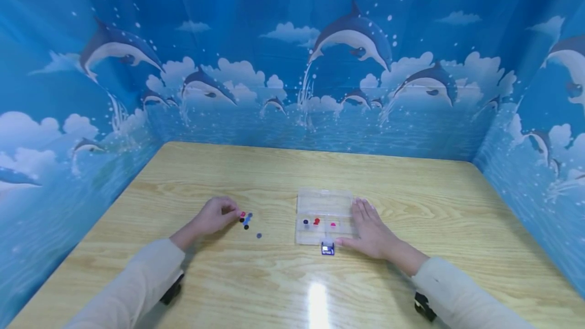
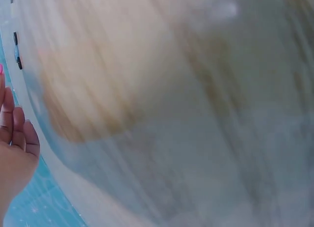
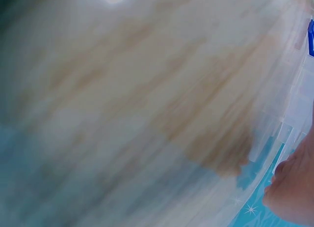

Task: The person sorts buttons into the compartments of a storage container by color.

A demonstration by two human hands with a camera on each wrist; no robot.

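My left hand (image 1: 218,216) is at the left of the table, thumb and forefinger pinching a small pink button (image 2: 1,69). Beside those fingertips lies a loose cluster of small round buttons in red, black and blue; a dark grey-blue button (image 1: 259,235) sits apart, nearer me. A clear plastic box (image 1: 303,202) lies with its lid opened away from me. In its compartments are a dark blue button (image 1: 305,222), red buttons (image 1: 317,221) and a pink button (image 1: 333,225). My right hand (image 1: 372,232) rests along the box's right edge, fingers straight, thumb near the front.
A blue clasp (image 1: 327,249) projects from the box's front edge. The wood-grain table (image 1: 256,288) reaches a dolphin-print curtain (image 1: 274,131) at the back and both sides. Dark devices are strapped under both wrists.
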